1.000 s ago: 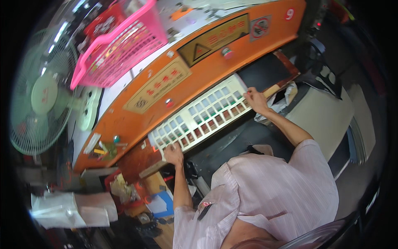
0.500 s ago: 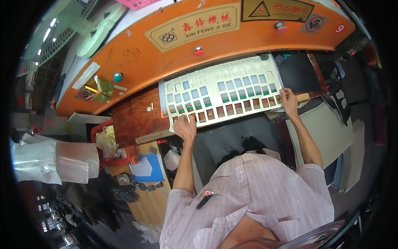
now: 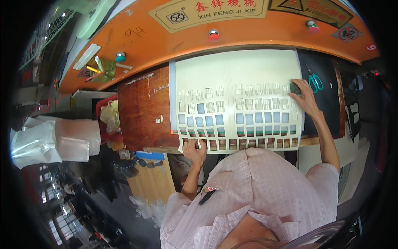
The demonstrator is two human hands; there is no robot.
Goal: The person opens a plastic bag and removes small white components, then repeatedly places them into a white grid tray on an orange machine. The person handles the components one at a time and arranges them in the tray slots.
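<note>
A large cream sheet (image 3: 203,68) lies on the work table, its near half punched with rows of rectangular windows. Blue backing shows through some windows, dark green and brown through others. My left hand (image 3: 194,150) is closed on the sheet's near left corner, fingers bent over the edge. At the right edge, my right hand (image 3: 306,98) has its thumb and fingers around a small dark green block (image 3: 294,88), which sits beside the last column of windows. The block's exact kind cannot be made out.
Teal-handled scissors (image 3: 316,84) lie on a black mat right of my hand. An orange machine beam (image 3: 174,52) with a red button (image 3: 213,35) spans the far side. Reddish-brown board (image 3: 141,112) lies to the left; plastic bags (image 3: 74,139) hang beyond it.
The sheet has come nearer to me, baring its unpunched far half. My right hand has left the near right corner and gone up the right edge to the green block. My left hand keeps its corner.
</note>
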